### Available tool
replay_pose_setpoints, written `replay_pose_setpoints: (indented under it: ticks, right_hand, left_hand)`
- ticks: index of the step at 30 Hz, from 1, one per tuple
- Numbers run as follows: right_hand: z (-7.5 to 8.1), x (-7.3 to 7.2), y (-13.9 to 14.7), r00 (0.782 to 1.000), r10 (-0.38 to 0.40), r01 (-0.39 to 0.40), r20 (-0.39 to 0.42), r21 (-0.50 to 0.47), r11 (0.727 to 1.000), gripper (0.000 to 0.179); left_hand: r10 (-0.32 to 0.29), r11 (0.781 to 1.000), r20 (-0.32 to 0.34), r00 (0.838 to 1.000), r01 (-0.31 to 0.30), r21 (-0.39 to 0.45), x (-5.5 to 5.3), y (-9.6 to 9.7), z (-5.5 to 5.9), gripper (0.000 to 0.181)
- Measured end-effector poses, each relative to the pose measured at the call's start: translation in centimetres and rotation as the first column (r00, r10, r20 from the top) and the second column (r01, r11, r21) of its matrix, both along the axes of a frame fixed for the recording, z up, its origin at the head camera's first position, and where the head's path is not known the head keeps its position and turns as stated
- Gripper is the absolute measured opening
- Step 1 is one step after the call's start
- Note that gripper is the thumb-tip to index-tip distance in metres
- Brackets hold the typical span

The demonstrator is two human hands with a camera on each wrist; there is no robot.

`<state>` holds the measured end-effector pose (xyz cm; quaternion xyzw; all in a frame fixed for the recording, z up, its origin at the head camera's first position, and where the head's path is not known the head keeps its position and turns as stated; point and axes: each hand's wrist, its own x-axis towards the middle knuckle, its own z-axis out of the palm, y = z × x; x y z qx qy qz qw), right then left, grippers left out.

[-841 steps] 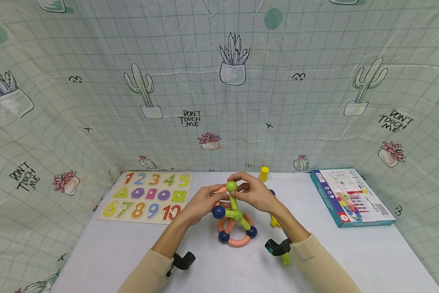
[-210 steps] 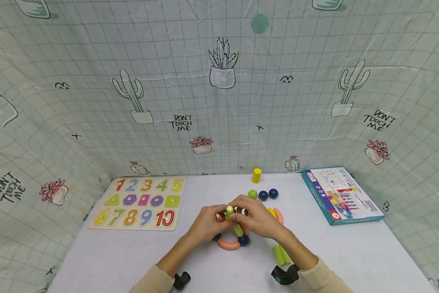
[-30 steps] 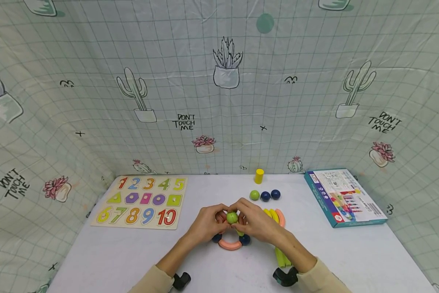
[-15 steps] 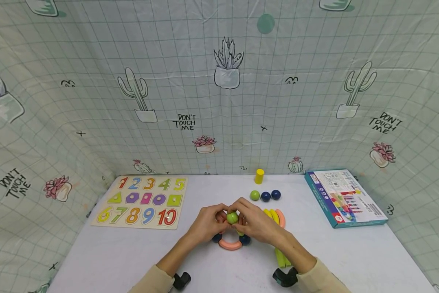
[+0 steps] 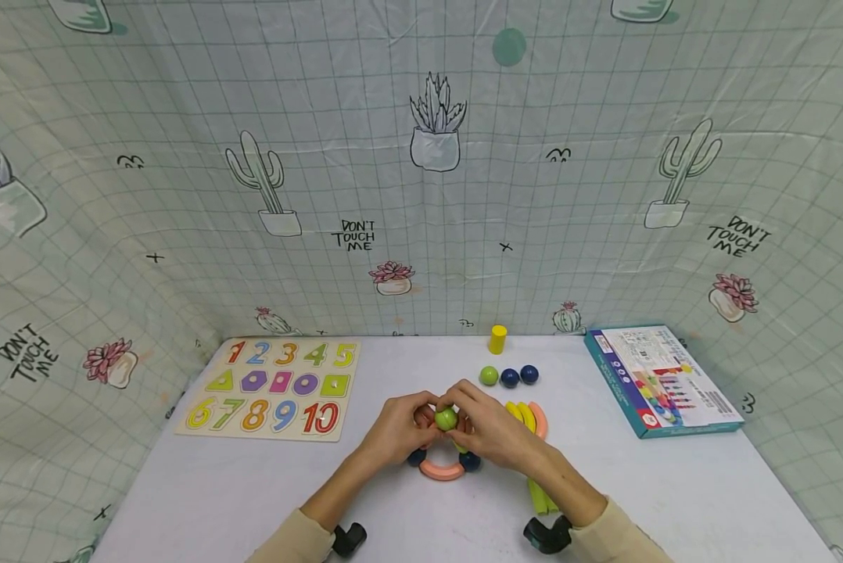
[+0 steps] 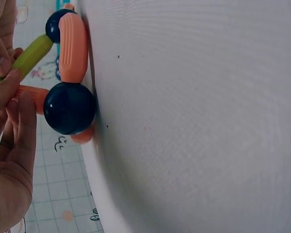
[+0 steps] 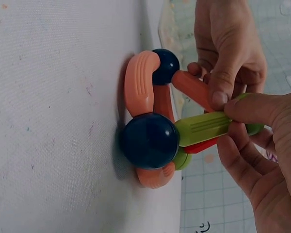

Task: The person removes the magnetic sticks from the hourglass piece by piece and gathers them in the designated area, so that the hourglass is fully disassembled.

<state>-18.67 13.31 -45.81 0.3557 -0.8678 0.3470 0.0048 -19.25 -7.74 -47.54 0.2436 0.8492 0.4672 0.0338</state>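
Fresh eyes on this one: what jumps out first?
Probably the cactus backdrop, filling the head view's upper part. Next, lower centre, the left hand and right hand meet around a green ball above a pink-and-navy ring. The number board lies at left, the box at right.

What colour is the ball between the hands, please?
The ball is green, clearest in the head view.

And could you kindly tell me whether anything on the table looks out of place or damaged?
Nothing looks spilled or broken, and the ball-and-rod model shows no gap at its visible joints. Slightly odd: small specks mark the otherwise white tabletop, clearest in the right wrist view.
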Motion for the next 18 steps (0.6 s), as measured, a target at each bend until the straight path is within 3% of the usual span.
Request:
replay_pose_setpoints:
  ticks: [12, 18]
  right_hand:
    - [-0.58, -0.04, 0.04, 0.998, 0.013, -0.015, -0.068, -0.022, 1.000, 0.039]
    - [-0.60, -0.15, 0.07, 1.000, 0.010, -0.011, -0.027, -0.039, 0.999, 0.041]
  left_hand:
    - [0.005, 1.000, 0.003, 1.000, -0.006, 0.015, 0.03, 0.03, -0.14, 0.028]
    - [0.013, 1.000, 0.002, 1.000, -0.013, 0.004, 0.01, 0.08, 0.02, 0.029]
